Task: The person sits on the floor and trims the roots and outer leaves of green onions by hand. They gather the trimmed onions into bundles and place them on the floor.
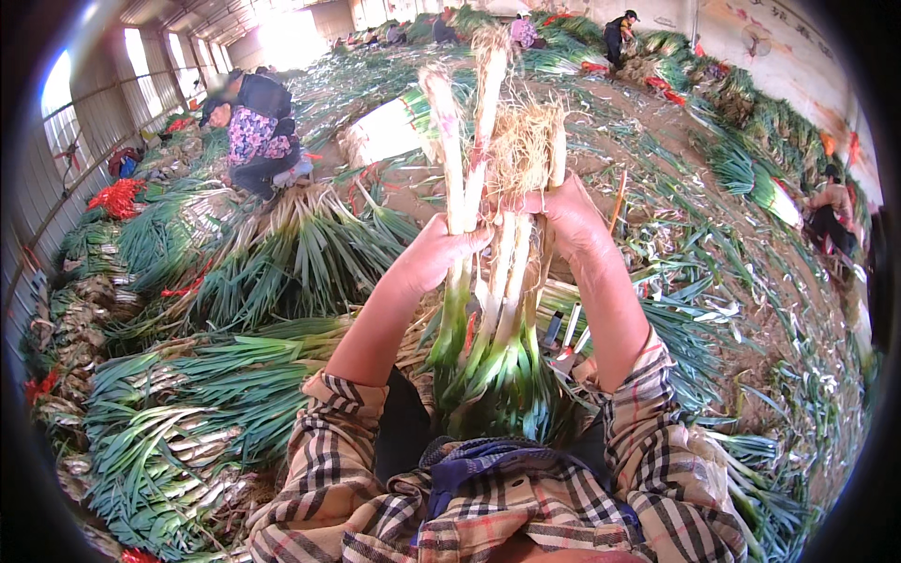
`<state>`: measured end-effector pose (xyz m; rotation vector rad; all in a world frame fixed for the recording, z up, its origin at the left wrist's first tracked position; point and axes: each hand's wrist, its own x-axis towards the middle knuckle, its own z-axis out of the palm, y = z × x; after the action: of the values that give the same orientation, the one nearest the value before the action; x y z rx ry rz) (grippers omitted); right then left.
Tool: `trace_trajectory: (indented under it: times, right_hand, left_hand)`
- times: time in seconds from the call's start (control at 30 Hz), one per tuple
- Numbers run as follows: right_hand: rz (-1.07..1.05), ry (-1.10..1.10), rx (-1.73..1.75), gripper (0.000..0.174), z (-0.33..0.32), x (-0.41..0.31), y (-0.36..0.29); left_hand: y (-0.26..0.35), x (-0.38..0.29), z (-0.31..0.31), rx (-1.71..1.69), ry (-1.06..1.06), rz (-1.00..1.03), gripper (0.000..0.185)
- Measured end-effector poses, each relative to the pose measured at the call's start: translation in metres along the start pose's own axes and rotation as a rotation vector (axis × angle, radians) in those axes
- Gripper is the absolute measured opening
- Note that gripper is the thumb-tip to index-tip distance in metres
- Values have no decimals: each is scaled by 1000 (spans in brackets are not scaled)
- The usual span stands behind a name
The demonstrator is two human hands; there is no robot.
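My left hand (438, 255) grips two long white-stemmed Welsh onions (457, 200), upright with their roots at the top and green leaves hanging towards my lap. Beside them, my right hand (571, 214) is closed around a bunch of Welsh onions (512, 274). Tangled pale roots (524, 151) crown that bunch and hide some fingers. The leaves (503, 394) of both lots merge between my knees. Just below my right wrist lies a partly hidden object with pale bars (571, 327).
Piles of onions (303, 253) spread on my left, with more leaves (176, 394) nearer me. A large white-stemmed bundle (387, 130) lies ahead. Loose leaves litter the earthen floor (633, 134). People crouch at the left (260, 134) and right (832, 211); another stands (619, 39) far off.
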<state>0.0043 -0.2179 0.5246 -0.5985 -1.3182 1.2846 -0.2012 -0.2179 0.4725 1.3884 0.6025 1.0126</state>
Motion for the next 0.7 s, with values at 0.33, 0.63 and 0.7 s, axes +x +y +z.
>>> trace_trajectory:
  times: [0.33, 0.63, 0.7]
  right_hand:
    - [-36, 141, -69, 45, -12, -16, -1]
    - [-14, 160, -381, 38, -13, -11, 28]
    - [-56, 151, -187, 35, -2, -15, 36]
  left_hand:
    - [-43, 2, 8, -29, 31, -76, 32]
    - [-71, -5, 18, 44, 106, -40, 30]
    - [-76, -5, 21, -22, 128, -1, 28]
